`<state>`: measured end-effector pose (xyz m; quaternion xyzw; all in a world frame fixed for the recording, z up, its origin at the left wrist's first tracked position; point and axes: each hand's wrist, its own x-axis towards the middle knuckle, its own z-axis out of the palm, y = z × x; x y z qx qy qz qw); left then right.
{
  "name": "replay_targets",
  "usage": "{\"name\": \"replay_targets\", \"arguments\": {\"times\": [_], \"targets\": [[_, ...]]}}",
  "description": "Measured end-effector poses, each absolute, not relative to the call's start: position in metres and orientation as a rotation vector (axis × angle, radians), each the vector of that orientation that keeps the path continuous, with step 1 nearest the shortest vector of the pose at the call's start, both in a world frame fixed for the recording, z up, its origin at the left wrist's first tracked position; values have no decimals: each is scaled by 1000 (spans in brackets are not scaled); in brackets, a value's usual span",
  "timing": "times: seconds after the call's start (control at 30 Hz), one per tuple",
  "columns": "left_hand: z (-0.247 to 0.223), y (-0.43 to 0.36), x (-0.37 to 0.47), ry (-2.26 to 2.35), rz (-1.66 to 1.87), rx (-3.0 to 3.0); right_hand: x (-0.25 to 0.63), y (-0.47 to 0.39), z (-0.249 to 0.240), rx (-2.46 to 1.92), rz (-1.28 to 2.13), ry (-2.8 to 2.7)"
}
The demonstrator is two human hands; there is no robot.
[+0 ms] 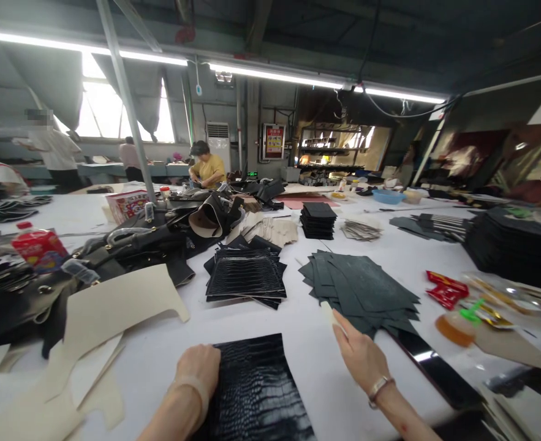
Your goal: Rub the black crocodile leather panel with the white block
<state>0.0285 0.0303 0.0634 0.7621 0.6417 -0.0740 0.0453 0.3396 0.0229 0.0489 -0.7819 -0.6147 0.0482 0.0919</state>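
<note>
My left hand (200,367) rests with closed fingers on the left edge of a glossy black crocodile-pattern leather piece (256,392) lying at the near table edge. My right hand (358,353) hovers to the right of that piece and holds a small pale stick-like tool (329,313), pointing toward a fanned pile of dark green-grey leather pieces (364,288). A stack of black crocodile-pattern pieces (246,275) lies farther back, in the middle.
Cream pattern cut-outs (114,309) and black bags with straps (127,245) lie at left, beside a red bottle (39,248). Snack wrappers (447,290) and a phone (435,367) lie at right. More black stacks (317,220) sit farther back. Other people work at distant tables.
</note>
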Motion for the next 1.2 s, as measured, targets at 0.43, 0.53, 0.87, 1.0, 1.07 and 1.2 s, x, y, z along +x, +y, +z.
{"name": "replay_targets", "arguments": {"times": [0.43,0.53,0.87,1.0,1.07,1.2], "targets": [[-19,10,88,1250,137,2534,246,-57,-22,-2294,-276,-2126],[-16,9,88,1274,161,2506,241,-54,-25,-2242,-393,-2231],[-11,13,92,1229,104,2369,249,-49,-36,-2223,-420,-2295],[-16,12,92,1222,158,2389,243,-28,-21,-2167,-144,-2379],[-17,10,93,1241,176,2415,237,-11,-9,-2162,-6,-2374],[-17,7,94,1275,191,2471,230,3,3,-2179,17,-2337]]}}
